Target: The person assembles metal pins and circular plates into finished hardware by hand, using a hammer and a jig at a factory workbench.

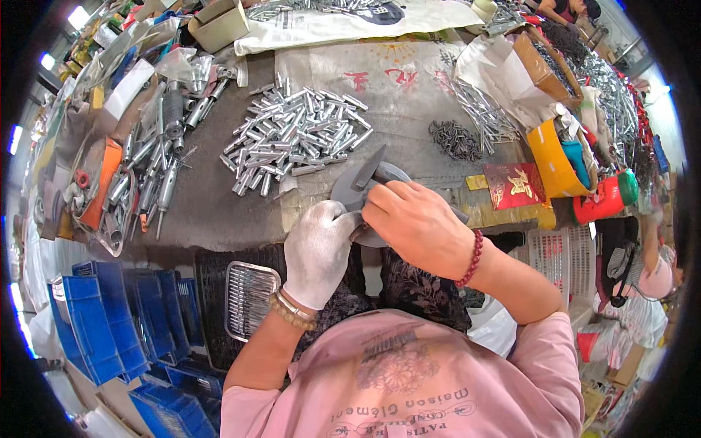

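Left hand: in a white fabric glove (319,252), centre of frame, fingers curled shut around the lower left edge of a grey round metal tool (358,191); beaded bracelet (292,310) on the wrist
Right hand: bare (418,223), just right of the gloved one, fingers bent down and pinched closed on the right side of the same tool; whatever sits under the fingertips too hidden to tell; dark red bead bracelet (471,259) at the wrist
Grey tool: centre of frame at the near edge of the brown worktable (212,212), held between both hands, a dark pointed blade-like part sticking up toward upper centre
Short silver metal tubes (296,139): loose heap above and left of the hands, near but apart from the tool
Longer silver metal parts (150,175): left of frame, lying beside an orange flat piece (102,182)
Small dark metal pieces (454,139): little pile upper right of the hands
Red printed packet (515,184): right of the hands on the table edge
Yellow plastic container (551,157): further right, beside a red container with a green lid (606,197)
Wire mesh tray (248,296): lower left of the gloved hand, below table level
Blue plastic crates (109,321): lower left of frame, stacked
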A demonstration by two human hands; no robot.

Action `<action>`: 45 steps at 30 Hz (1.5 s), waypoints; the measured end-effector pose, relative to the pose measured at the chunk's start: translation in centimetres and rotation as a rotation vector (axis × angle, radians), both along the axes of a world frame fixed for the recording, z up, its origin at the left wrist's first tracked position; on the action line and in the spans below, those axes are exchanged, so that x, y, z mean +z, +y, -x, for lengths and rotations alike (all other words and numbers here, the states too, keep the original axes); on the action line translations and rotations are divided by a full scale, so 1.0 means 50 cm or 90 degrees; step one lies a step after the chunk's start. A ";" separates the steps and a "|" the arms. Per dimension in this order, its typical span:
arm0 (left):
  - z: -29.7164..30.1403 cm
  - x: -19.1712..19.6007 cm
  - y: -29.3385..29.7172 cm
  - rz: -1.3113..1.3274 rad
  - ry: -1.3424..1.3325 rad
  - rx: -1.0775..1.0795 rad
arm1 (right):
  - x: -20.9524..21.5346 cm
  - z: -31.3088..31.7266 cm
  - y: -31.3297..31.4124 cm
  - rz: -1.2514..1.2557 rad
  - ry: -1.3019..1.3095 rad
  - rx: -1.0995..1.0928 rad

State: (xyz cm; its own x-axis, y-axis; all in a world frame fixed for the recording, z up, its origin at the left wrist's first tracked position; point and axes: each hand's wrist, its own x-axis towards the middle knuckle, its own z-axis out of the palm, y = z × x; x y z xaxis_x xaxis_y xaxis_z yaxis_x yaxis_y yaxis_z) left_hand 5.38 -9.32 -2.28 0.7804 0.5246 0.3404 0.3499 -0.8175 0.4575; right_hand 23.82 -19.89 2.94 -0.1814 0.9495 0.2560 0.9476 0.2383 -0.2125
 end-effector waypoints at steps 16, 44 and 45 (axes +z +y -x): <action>0.003 -0.004 -0.003 0.032 -0.074 0.003 | -0.028 -0.039 -0.096 -0.074 0.203 -0.290; 0.017 -0.017 0.006 0.050 -0.143 -0.047 | -0.033 0.036 -0.126 0.042 0.154 -0.271; 0.017 -0.015 0.005 0.044 -0.140 -0.047 | -0.036 0.038 -0.132 0.070 0.194 -0.269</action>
State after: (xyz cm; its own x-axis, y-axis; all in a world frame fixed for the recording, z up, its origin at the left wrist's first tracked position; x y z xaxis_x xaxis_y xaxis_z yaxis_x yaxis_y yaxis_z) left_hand 4.55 -9.07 -3.03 0.7290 0.4962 0.4715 0.1759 -0.8015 0.5715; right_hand 21.95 -26.48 1.16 0.2900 0.9478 0.1327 0.8473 -0.1898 -0.4961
